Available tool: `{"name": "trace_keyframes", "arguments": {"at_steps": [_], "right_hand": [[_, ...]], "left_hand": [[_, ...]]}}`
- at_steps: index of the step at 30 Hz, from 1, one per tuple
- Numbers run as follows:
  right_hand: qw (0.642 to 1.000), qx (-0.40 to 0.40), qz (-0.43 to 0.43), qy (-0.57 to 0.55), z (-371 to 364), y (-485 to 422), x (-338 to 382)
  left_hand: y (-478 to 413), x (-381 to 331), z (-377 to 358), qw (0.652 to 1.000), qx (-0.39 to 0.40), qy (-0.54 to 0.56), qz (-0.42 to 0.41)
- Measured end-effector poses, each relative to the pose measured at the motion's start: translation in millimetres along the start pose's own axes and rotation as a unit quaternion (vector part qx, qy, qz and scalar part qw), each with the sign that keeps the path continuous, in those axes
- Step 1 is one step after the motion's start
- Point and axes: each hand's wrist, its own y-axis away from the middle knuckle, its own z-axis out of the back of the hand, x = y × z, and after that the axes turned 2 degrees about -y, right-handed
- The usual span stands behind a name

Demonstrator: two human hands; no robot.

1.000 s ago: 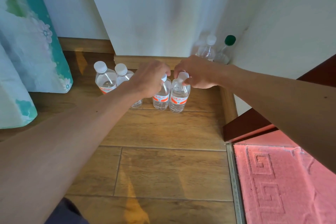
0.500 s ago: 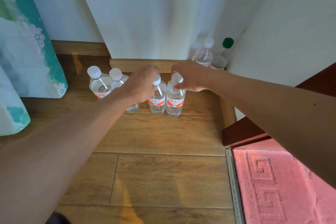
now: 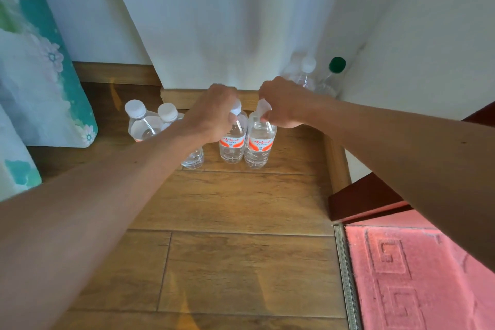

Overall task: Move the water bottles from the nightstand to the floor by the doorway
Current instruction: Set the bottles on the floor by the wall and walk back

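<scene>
Little has moved since the earlier frames: both hands stay at the bottle necks and the two held bottles stay standing on the wood floor [image 3: 241,222]; the view has only shifted a bit.

Left hand [image 3: 214,115] reaches in from lower left, fingers [image 3: 223,130] curled tight around the neck of the left held bottle [image 3: 232,144], just below its white cap. Grip closed on it.

Right hand [image 3: 281,104] comes in from the right, fingers [image 3: 265,116] pinched on the cap and neck of the right held bottle [image 3: 259,147]. Also closed on it.

Both bottles upright, bases on the floor, sides touching, orange-and-white labels facing the camera. They stand just in front of the wooden baseboard [image 3: 182,98] under the white wall.

Two more water bottles to the left: far-left bottle [image 3: 139,123] and second bottle [image 3: 171,118], white caps, close together, partly hidden behind the left forearm. In the corner behind the right hand: a white-capped bottle [image 3: 306,72] and a green-capped bottle [image 3: 333,72], against the wall.

Floral teal curtain [image 3: 45,75] at far left. Pink mat [image 3: 417,276] lower right past a metal threshold strip [image 3: 347,276]; dark red door edge [image 3: 367,198] above it.
</scene>
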Motion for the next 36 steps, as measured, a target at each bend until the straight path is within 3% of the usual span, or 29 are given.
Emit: {"name": "trace_keyframes", "arguments": {"at_steps": [11,17,28,36], "right_hand": [[0.996,-0.087,-0.018,0.004,22,-42,-33],[0.989,-0.124,-0.018,0.085,25,-58,-45],[0.985,-0.117,-0.032,0.124,15,-68,-68],[0.986,-0.12,-0.012,0.117,12,-73,-73]], "left_hand": [[-67,1,-13,0.995,-0.081,0.013,0.052],[-86,4,-17,0.993,-0.103,0.007,0.06],[-103,-7,-28,0.995,-0.1,0.004,0.014],[-113,-9,-30,0.994,-0.097,0.013,0.051]]}}
